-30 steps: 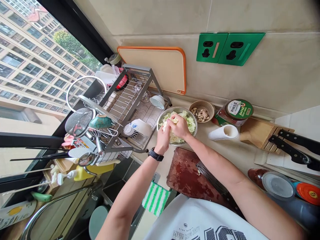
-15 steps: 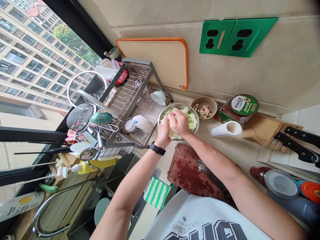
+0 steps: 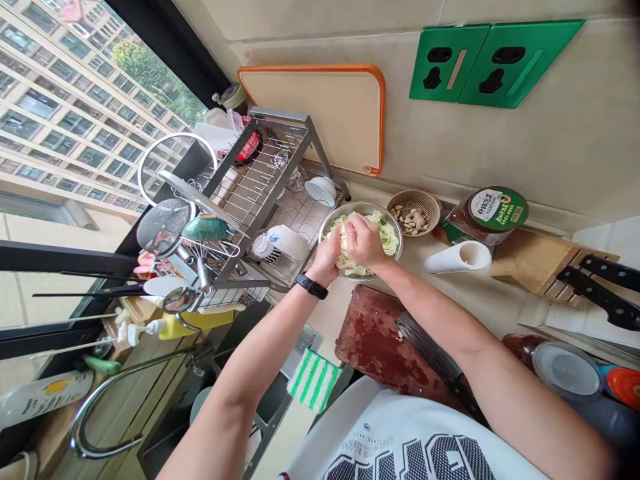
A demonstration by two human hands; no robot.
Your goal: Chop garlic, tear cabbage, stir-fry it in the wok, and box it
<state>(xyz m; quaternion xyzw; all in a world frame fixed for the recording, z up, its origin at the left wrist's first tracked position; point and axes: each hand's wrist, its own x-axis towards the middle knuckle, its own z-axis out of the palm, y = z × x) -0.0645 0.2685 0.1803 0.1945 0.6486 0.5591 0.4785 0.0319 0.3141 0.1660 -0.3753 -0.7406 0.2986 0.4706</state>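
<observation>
Head view: left hand (image 3: 325, 260) and right hand (image 3: 366, 243) press together around shredded cabbage (image 3: 343, 244), above the bowl (image 3: 400, 251); the right is nearer its middle, the left its left rim.

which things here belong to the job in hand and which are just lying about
Job in hand:
- left hand and right hand
- metal bowl
- chopped greens
- knife and red board, probably

Just lying about:
- paper roll
- striped cloth
- lidded jar
- knife block
</observation>
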